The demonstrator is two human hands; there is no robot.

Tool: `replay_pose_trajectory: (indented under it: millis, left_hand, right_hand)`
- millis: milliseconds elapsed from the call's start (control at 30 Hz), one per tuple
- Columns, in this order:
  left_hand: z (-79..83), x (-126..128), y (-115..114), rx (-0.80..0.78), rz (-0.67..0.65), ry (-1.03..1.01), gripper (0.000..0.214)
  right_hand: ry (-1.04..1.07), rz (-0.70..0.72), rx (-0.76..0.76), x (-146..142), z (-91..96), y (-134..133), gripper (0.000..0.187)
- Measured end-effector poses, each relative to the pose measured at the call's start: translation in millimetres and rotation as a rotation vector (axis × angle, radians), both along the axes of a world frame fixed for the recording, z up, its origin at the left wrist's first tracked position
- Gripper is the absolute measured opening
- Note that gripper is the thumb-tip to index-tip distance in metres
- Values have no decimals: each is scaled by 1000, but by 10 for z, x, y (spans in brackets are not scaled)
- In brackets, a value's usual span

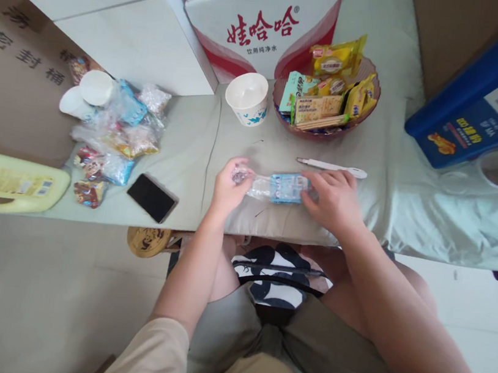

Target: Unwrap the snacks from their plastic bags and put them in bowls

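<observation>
Several wrappers (pixel 112 136) are heaped at the left of the table (pixel 191 135), and a phone (pixel 152 197) is laid just right of them. At mid-table a packet (pixel 283 187), clear with a blue label, is laid flat. Its left end is pinched by the left hand (pixel 229 187) and its right end is gripped by the curled right hand (pixel 335 200). A pen (pixel 331 168) is seen just behind, and a bowl (pixel 325 134) farther back.

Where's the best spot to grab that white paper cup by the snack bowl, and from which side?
Grip the paper cup round its side wall, under the rim, coming from the near left side. It stands upright, wider at the top, so a grip wrapped there should not slip; a box stands behind and the snack bowl close on its right.
</observation>
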State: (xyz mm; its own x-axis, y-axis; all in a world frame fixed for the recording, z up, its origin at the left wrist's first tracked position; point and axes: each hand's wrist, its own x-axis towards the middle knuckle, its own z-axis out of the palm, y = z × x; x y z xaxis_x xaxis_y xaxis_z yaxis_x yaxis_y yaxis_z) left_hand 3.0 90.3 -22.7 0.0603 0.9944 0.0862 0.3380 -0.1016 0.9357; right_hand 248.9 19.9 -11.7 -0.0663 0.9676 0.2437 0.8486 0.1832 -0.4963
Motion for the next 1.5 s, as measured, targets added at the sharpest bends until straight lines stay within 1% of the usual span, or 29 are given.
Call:
replay_pose_trajectory:
  millis: [67,167,233,267,300,333,367,433,467,500,533,567,633,667,700,733,767,800,867,900,967,1033,1100,1167,1200,1267,1333,1400,1500]
  left_hand:
    - [28,6,-36,1,48,-8,22]
    - [107,-57,-143,134,111,-94,16]
    - [211,-143,-262,190,108,-159,19]
    - [282,-198,-330,173,74,-183,22]
    - [367,-259,-397,109,12,-192,25]
    - [461,-323,-458,-8,-88,-181,29]
    - [562,-388,-511,-181,-221,-133,32]
    - [759,-499,-578,-537,-491,19,38]
    - [842,-535,-592,-645,-582,81,41]
    - [907,-550,-593,-685,-617,124,43]
    - [948,-544,-582,-642,-589,141,43]
    - [962,-515,-561,-538,-516,146,42]
    - [914,-400,-495,-231,-327,185,37]
    - [858,-323,-454,-104,-296,251,38]
    - [786,-240,-410,-14,-312,349,45]
    - [705,-156,-365,21,-365,462,59]
    - [622,-76,-321,15,-425,564,71]
    - [541,-6,-282,-6,-477,637,76]
    - [405,100,-222,-13,-535,698,65]
    - [354,135,-204,-4,-545,691,56]
    - [286,176,-189,-11,-554,618,43]
    - [256,203,-195,-91,-562,458,30]
    - [250,232,-202,-224,-516,217,18]
    - [263,269,-192,-374,-414,-34,9]
    - [274,289,-178,-445,-364,-133,7]
    - [297,324,-130,-551,-307,-248,7]
    - [306,349,-65,-586,-282,-273,7]
    - [291,355,6,-558,-233,-231,9]
    - [235,321,102,-434,-159,-69,16]
  right_hand:
    - [-24,-22,31,-12,57,-39,26]
    - [-25,-18,123,17,181,-163,31]
    - [-3,74,82,39,245,-268,29]
    - [9,140,5,45,265,-317,29]
    - [13,204,-98,46,277,-356,30]
    - [1,251,-212,43,285,-385,33]
    - [-30,270,-319,35,289,-401,36]
    - [-133,233,-464,7,296,-399,43]
    - [-186,193,-497,-10,301,-386,43]
    - [-227,150,-512,-29,305,-369,41]
    - [-251,114,-517,-47,308,-353,39]
    - [-260,89,-517,-64,307,-339,38]
    - [-250,58,-506,-93,293,-321,39]
    - [-242,46,-485,-104,277,-318,38]
    - [-241,37,-441,-113,256,-317,36]
    - [-249,32,-374,-120,229,-316,33]
    - [-264,38,-289,-126,198,-316,31]
    - [-279,53,-198,-131,163,-314,30]
    - [-282,114,-51,-139,89,-302,33]
    - [-264,160,-15,-143,52,-293,37]
    - [-204,240,-8,-150,-14,-270,48]
    - [-143,284,-40,-154,-63,-245,56]
    - [-102,301,-70,-153,-94,-222,64]
    - [-71,321,-81,-145,-106,-198,70]
    - [-56,329,-81,-140,-107,-184,71]
    - [-9,325,-81,-126,-105,-150,66]
    - [60,307,-91,-105,-108,-111,53]
    - [150,269,-85,-76,-126,-78,43]
    - [259,137,44,-9,-162,-79,34]
